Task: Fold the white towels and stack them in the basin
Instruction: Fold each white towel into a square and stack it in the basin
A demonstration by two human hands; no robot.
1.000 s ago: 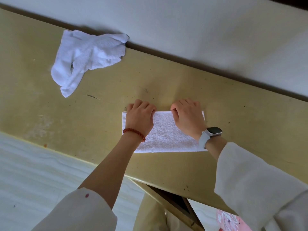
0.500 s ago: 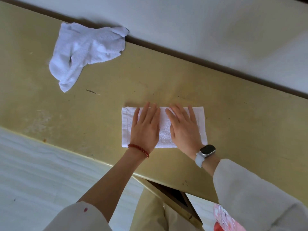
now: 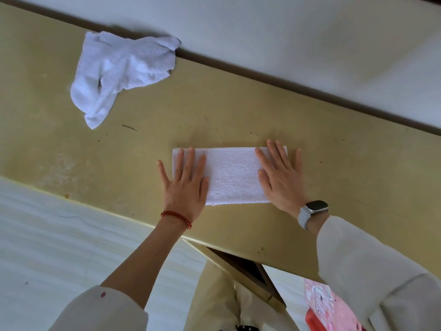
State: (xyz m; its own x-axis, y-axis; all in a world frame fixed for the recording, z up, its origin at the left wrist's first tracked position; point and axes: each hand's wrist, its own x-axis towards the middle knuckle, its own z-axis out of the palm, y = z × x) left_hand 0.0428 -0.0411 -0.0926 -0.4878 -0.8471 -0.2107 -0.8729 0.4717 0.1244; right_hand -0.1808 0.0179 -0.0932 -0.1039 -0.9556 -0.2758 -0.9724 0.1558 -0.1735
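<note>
White folded towel [image 3: 232,174] pinned flat: left hand [image 3: 185,185], right hand [image 3: 281,180].

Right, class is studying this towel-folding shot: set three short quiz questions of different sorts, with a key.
1. True or false: both hands lie flat on the folded towel.
2. Multiple choice: the crumpled towel lies (A) under the left hand, (B) at the table's far edge, left of the hands, (C) in a basin.
3. Short answer: what is worn on the wrist of the right hand?

Key
1. True; each presses one end with straight fingers.
2. B.
3. A smartwatch with a pale strap.
</note>
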